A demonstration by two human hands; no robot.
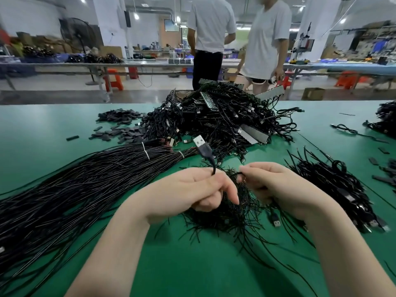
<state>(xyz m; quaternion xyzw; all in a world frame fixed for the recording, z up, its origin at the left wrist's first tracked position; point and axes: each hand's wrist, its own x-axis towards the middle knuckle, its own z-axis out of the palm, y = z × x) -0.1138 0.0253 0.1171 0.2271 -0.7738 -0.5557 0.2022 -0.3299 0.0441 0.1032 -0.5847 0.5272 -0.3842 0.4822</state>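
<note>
Here, just in front of the tangled heap (218, 116) on the green table (53, 121), the left hand (199, 189) pinches a black USB cable (204, 150) below its plug, which tilts upward. The right hand (276, 185), equally near the heap, pinches the cable's thin wire between thumb and forefinger.

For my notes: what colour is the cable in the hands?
The cable is black, its plug silver; seen best in head view.

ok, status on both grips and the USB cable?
Left grip pinches the USB cable under its plug, plug pointing up. Right grip pinches a wire loop beside it. Wire scraps heaped beneath both.
</note>
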